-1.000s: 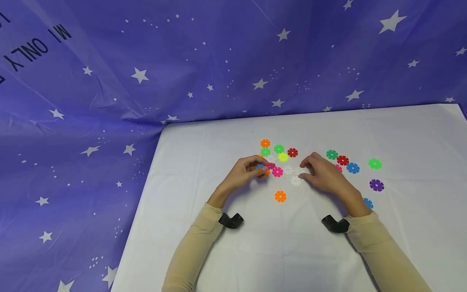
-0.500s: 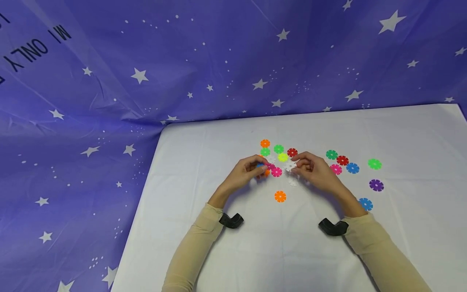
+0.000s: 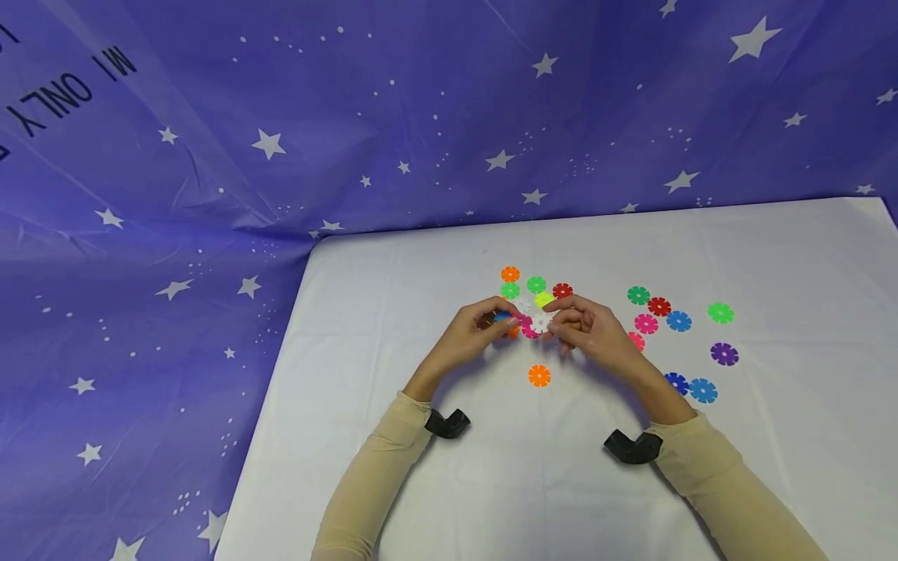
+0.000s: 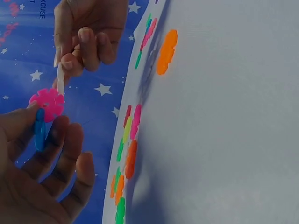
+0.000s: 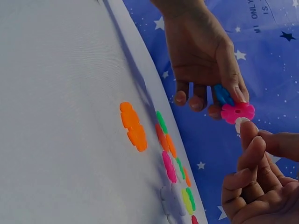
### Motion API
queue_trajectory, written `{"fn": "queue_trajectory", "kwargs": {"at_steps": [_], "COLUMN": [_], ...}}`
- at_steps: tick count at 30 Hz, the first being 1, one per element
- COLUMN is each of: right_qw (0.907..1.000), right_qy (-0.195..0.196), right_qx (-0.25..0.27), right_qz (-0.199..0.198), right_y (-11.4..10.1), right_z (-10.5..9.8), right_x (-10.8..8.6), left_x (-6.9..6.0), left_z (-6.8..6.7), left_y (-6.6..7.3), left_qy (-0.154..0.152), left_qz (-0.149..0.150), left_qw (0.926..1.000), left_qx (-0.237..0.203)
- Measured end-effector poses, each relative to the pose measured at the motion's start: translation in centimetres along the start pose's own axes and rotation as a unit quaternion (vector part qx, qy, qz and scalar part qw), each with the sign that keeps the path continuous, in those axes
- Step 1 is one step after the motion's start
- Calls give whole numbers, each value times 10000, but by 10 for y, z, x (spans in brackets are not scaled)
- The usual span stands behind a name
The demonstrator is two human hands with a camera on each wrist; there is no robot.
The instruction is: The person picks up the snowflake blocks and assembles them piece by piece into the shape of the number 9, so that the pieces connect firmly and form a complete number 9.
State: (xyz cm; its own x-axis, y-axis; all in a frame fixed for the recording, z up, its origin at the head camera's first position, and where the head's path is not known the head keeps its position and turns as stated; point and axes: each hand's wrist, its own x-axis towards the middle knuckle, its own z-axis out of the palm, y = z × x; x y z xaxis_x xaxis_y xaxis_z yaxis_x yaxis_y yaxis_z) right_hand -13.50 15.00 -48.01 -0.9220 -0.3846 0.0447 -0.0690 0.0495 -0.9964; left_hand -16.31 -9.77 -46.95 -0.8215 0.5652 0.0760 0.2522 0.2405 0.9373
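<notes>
Between thumb and fingertips, my left hand (image 3: 466, 339) pinches a pink interlocking disc (image 4: 50, 105), notched round its rim. A blue interlocking disc (image 4: 40, 130) is slotted into it, crosswise, close to the fingers. Facing it, my right hand (image 3: 599, 335) holds a white interlocking disc (image 3: 540, 322) by its edge with thumb and index finger. In both wrist views the white disc meets the pink one's rim; whether their notches are engaged I cannot tell. Both hands are raised above the table. Another pink disc (image 5: 169, 167) lies below them.
A white-covered table (image 3: 449, 499) carries loose discs: a cluster behind the hands with a red disc (image 3: 563, 291), a lone orange disc (image 3: 539, 375) in front, and several at right, including a purple disc (image 3: 725, 354). A starry blue sheet (image 3: 421, 117) hangs behind.
My right hand has picked up a white disc from the table and carried it left to the pink disc. The left hand has hardly moved.
</notes>
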Motion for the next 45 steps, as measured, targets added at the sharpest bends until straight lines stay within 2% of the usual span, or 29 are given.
{"fn": "queue_trajectory", "kwargs": {"at_steps": [3, 7, 12, 16, 19, 25, 27, 31, 37, 40, 45], "right_qw": [9999, 9997, 9995, 9987, 9976, 9973, 9982, 9993, 9992, 9989, 9981], "right_qy": [7, 56, -23, -84, -128, -124, -68, 78, 73, 148, 507], "right_qx": [72, 114, 169, 344, 508, 625, 546, 359, 325, 419, 357], "right_qz": [-105, -211, -275, -377, -451, -376, -250, 4, 243, 139, 40], "right_y": [-1, -3, -4, -4, -4, -4, -4, -7, -8, -7, -7], "right_z": [-2, -3, -3, -2, -1, 2, 4, 7, 9, 12, 19], "right_x": [-1, -1, -1, -1, -1, -1, -2, -3, -4, -3, -4], "left_x": [0, -1, 0, -3, -4, -2, -1, 0, -1, -1, -1], "left_z": [0, 0, 2, 2, 1, 4, 5, 7, 8, 9, 10], "left_y": [0, 0, 3, 19, 29, 13, 7, 4, 4, 4, 5], "left_qy": [72, 199, 71, 4, 21, 221, 258, 296, 375, 418, 497], "left_qz": [15, -22, -6, 21, 52, 70, 141, 336, 333, 367, 463], "left_qw": [10000, 9996, 9991, 9991, 9996, 9996, 9992, 9979, 9978, 9980, 9976], "left_qx": [17, -182, -421, -428, -270, 149, 286, 472, 443, 311, 114]}}
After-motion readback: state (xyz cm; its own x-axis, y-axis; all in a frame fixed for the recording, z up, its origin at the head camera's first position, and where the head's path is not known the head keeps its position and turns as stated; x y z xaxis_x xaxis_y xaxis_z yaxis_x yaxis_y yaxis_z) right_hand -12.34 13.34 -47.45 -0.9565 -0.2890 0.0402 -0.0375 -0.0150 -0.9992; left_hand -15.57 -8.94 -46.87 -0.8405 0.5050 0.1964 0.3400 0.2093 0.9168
